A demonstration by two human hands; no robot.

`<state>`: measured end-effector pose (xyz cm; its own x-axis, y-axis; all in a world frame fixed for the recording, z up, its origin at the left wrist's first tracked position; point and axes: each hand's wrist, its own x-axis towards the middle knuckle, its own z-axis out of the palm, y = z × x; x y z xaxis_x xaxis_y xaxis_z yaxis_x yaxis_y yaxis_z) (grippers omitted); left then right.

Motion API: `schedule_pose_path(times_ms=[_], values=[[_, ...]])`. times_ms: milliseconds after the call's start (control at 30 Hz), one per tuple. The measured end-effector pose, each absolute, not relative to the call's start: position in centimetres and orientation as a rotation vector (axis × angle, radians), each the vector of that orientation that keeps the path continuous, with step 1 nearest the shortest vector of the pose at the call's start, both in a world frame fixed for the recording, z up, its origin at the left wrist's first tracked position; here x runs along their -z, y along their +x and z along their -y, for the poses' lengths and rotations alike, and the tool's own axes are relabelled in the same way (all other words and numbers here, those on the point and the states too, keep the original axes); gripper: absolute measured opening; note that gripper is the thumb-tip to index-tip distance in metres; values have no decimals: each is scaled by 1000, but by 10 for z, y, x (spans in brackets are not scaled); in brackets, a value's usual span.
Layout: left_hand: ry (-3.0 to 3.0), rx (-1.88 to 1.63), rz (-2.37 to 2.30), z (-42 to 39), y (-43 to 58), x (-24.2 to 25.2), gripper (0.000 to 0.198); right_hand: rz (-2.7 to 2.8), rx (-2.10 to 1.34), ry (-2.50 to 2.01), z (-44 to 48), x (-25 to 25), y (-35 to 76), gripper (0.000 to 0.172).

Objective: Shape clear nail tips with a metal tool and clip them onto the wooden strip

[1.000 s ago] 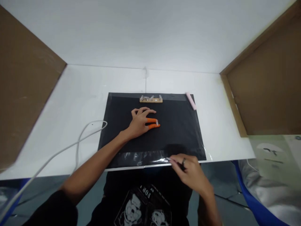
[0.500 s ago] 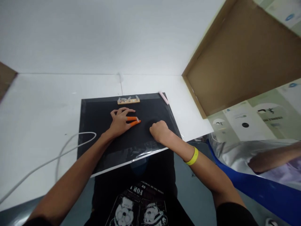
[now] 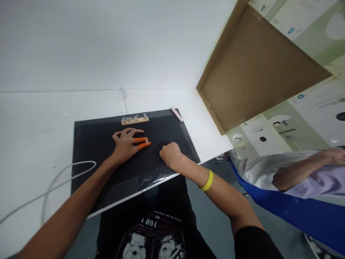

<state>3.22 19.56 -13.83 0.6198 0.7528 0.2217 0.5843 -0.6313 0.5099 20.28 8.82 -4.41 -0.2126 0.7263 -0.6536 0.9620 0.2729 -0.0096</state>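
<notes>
My left hand (image 3: 124,145) hovers over or rests on the black mat (image 3: 91,140), with orange finger covers (image 3: 140,140) on its thumb and index finger. Pinched between those two covered tips is a small clear, shiny piece (image 3: 147,140), too small to identify. The other fingers are spread and curved. To the right, my right hand (image 3: 171,154) is curled into a fist over the mat; anything inside it is hidden. Beyond my left hand lies a narrow wooden strip (image 3: 138,121) bearing several small clear and metallic pieces (image 3: 135,117).
A pink bar (image 3: 176,114) lies at the mat's far right corner. A white cable (image 3: 64,181) loops over the table on the left. A brown cardboard panel (image 3: 242,68) stands at the right. Past it, a co-worker's forearm (image 3: 299,171) shows above a blue edge.
The view has swung to the right, so the mat and both hands sit further left. Both hands keep their poses over the mat. More of the co-worker's hand is visible.
</notes>
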Motion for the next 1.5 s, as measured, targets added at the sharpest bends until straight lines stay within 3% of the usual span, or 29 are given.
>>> schedule_pose_path(times_ms=[200,367,500,733,1100,1500], values=[[2408,-579,-1097,-196,34,136,37,-1940,667,1546,-90,40,208,34],[2426,-568,-1076,-192,36,130,20,-1954,761,1636,-79,36,230,32],[2374,-608,-1096,-195,38,125,21,-2024,893,1798,-73,36,255,30],[2220,-912,-1127,-215,43,129,21,-2201,1639,1899,-125,56,273,31],[1886,-1272,-1346,-215,43,125,21,-2192,2692,1333,-208,101,243,32],[1769,-1364,-1392,-215,45,122,16,-1981,2925,906,-202,128,237,27]])
